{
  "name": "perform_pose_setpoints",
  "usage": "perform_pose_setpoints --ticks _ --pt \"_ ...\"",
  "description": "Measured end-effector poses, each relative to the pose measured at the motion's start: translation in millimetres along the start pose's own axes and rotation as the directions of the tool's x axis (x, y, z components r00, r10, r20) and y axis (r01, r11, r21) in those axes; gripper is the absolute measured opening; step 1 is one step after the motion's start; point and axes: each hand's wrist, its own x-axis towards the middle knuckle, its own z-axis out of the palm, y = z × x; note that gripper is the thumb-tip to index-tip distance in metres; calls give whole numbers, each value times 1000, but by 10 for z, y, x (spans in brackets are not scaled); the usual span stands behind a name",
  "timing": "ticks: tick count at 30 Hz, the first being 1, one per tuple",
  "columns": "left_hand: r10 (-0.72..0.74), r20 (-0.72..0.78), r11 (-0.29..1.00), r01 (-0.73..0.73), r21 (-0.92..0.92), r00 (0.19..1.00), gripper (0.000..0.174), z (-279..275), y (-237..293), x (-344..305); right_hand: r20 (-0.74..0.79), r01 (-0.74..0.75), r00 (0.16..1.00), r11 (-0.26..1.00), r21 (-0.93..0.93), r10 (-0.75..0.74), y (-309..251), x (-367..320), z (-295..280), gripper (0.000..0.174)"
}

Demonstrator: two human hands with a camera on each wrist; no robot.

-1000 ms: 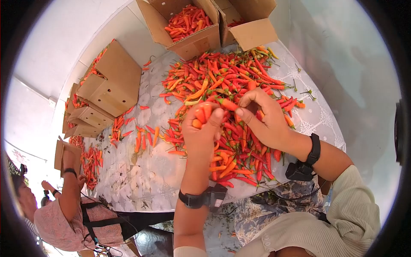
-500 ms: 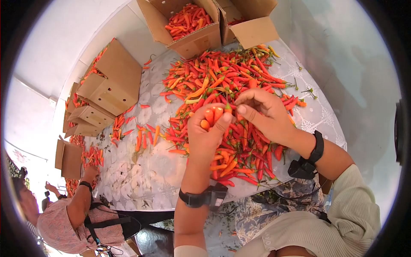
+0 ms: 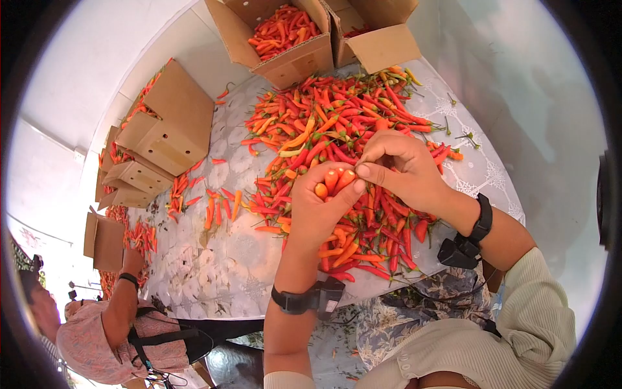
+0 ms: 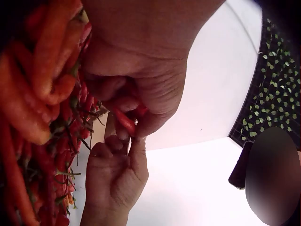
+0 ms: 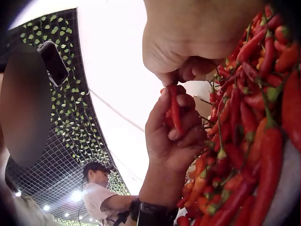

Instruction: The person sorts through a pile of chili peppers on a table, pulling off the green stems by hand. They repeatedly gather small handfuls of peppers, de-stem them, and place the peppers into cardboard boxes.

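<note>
My left hand (image 3: 319,202) curls round several red-orange chili peppers (image 3: 332,180), their rounded ends showing above the fingers. My right hand (image 3: 414,174) meets it over the pile, thumb and forefinger pinching the top end of one pepper. In the right wrist view that red chili pepper (image 5: 175,112) lies along the left fingers, its upper end under the right fingertips, which hide its stem. The left wrist view shows a red chili pepper (image 4: 125,122) between the two hands. Beneath them spreads a large heap of chili peppers (image 3: 350,110), many with green stems.
Open cardboard boxes of peppers stand at the back (image 3: 304,61) and along the left (image 3: 172,123). Loose peppers (image 3: 220,207) and plucked stems (image 3: 468,139) lie on the patterned tablecloth (image 3: 188,259). Another person (image 3: 110,330) works at the left end, one hand by a small box (image 3: 103,241).
The pepper lay level between both hands, then stood in the left hand with its green cap showing; now right fingertips close over that end. The other person's hand came down from the small box.
</note>
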Motion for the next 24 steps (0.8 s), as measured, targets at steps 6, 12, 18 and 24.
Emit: perform_pose_setpoints --ticks 6,12,18,24 --pt "29 -7 999 -29 29 1000 18 8 -35 5 -15 178 981 920 -348 -196 -68 0 -10 8" --pt "27 2 999 -27 32 1000 18 13 -28 1 -39 314 927 827 -467 -374 -66 -9 21 7" --pt "45 19 999 -46 3 999 18 23 -38 0 -26 387 882 755 -529 -471 -104 -3 39 7" --pt "62 27 998 -61 -17 998 18 30 -38 -10 -1 446 826 656 -609 -563 -84 -8 42 9"
